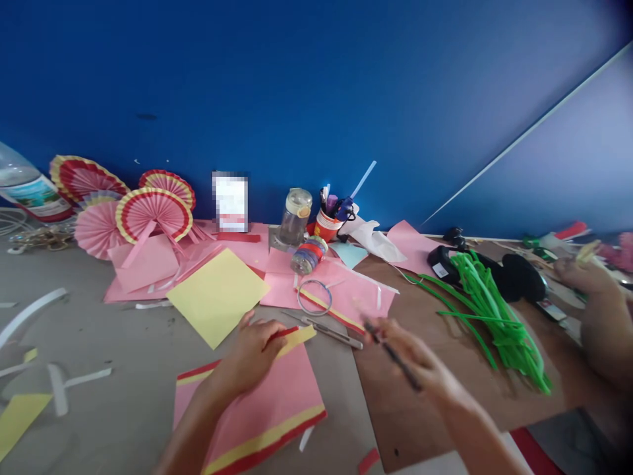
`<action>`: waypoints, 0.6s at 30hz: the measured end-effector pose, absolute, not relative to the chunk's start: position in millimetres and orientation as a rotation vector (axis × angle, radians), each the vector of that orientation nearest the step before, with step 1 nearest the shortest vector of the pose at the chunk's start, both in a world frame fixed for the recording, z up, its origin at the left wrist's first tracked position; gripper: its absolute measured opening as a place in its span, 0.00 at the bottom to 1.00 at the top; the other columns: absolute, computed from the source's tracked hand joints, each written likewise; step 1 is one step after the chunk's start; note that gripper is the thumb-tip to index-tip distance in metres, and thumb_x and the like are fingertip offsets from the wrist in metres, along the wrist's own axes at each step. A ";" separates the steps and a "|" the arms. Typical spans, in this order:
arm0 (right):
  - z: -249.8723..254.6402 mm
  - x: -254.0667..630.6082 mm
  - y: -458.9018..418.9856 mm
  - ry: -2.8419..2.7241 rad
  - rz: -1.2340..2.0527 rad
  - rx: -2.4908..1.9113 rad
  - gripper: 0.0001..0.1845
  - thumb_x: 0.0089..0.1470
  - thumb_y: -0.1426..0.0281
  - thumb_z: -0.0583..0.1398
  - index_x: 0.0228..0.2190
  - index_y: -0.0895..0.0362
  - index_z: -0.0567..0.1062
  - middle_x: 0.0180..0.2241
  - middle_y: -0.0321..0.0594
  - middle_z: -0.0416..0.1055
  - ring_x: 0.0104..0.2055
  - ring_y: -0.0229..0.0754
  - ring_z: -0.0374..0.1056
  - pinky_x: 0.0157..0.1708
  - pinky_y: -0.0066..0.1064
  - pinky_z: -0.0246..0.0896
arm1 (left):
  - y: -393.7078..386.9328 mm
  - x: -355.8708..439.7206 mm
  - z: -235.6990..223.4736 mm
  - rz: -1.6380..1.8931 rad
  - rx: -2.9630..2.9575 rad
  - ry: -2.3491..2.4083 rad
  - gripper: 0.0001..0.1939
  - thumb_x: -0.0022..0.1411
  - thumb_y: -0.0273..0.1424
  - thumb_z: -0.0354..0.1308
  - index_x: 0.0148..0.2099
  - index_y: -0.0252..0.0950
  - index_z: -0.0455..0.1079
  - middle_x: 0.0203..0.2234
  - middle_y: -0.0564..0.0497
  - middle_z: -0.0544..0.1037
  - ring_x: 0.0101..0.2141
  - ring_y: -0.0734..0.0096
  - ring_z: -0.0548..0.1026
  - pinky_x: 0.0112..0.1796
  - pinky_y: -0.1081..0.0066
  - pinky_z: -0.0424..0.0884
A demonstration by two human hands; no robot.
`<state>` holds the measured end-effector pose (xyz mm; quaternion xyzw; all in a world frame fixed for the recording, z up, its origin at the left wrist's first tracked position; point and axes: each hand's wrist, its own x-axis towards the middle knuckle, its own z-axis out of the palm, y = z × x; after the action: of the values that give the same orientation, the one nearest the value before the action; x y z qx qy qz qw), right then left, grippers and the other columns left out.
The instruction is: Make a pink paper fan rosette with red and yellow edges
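Observation:
My left hand (254, 349) is closed at the far edge of a pink paper sheet (277, 396) bordered with yellow and red strips. A short yellow strip end (301, 338) sticks out past its fingers. My right hand (413, 363), blurred by motion, grips a slim dark pen-like tool (395, 359) above the brown board, apart from the sheet. Just beyond the hands lie a grey craft knife (333, 332) and a roll of clear tape (315, 312). A yellow square of paper (217, 297) rests beyond my left hand.
Pink and red paper fans (154, 214) and a plastic bottle (34, 188) stand at left. Along the blue wall are a phone (232, 204), a jar (295, 218) and a cup of tools (327, 224). Green pipe cleaners (499, 316) lie right, near another person's arm (606, 323).

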<state>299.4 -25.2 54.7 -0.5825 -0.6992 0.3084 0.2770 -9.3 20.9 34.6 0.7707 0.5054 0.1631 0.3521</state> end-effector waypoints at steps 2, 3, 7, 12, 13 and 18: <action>35.6 269.7 -42.4 -1.734 1.113 -1.459 0.28 0.48 0.64 0.56 0.52 0.50 0.70 0.52 0.44 0.69 0.56 0.55 0.61 0.53 0.48 0.57 | 21.9 -12.3 31.8 0.492 1.969 1.288 0.14 0.65 0.36 0.45 0.29 0.40 0.65 0.20 0.58 0.70 0.25 0.72 0.69 0.59 0.52 0.49; 27.7 255.6 -48.2 -1.668 1.179 -1.453 0.29 0.47 0.65 0.57 0.53 0.51 0.69 0.53 0.44 0.68 0.56 0.55 0.61 0.55 0.49 0.55 | 22.4 -13.8 29.6 0.528 1.956 1.271 0.14 0.64 0.37 0.46 0.29 0.40 0.65 0.19 0.59 0.69 0.24 0.73 0.67 0.59 0.53 0.49; 13.6 219.5 -56.7 -1.601 1.225 -1.467 0.28 0.46 0.67 0.58 0.52 0.52 0.70 0.48 0.44 0.70 0.54 0.53 0.61 0.56 0.46 0.52 | 23.1 -17.1 22.9 0.609 1.910 1.244 0.13 0.64 0.37 0.48 0.30 0.39 0.67 0.18 0.60 0.68 0.21 0.76 0.64 0.58 0.55 0.49; 14.5 210.0 -56.9 -1.646 1.218 -1.387 0.27 0.49 0.67 0.56 0.53 0.52 0.69 0.45 0.43 0.70 0.51 0.51 0.62 0.53 0.41 0.55 | 22.5 -16.0 29.0 0.601 1.863 1.252 0.14 0.63 0.38 0.47 0.30 0.39 0.68 0.19 0.57 0.70 0.25 0.71 0.67 0.54 0.57 0.57; 15.3 208.8 -56.7 -1.659 1.213 -1.382 0.27 0.49 0.67 0.56 0.53 0.53 0.69 0.44 0.43 0.70 0.50 0.50 0.62 0.53 0.41 0.56 | 22.4 -15.6 31.0 0.605 1.855 1.257 0.14 0.63 0.38 0.48 0.30 0.39 0.68 0.20 0.56 0.70 0.26 0.70 0.68 0.51 0.59 0.60; 18.1 201.3 -54.1 -1.706 1.200 -1.370 0.26 0.49 0.70 0.55 0.52 0.55 0.70 0.42 0.45 0.70 0.45 0.49 0.63 0.48 0.41 0.59 | 22.5 -15.1 34.4 0.644 1.799 1.239 0.14 0.62 0.37 0.48 0.30 0.39 0.69 0.22 0.54 0.72 0.28 0.68 0.70 0.39 0.67 0.66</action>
<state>201.3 -54.1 18.1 -0.5205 -0.6484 0.4559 0.3175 -15.1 22.5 34.4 0.7173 0.4942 0.2566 0.4188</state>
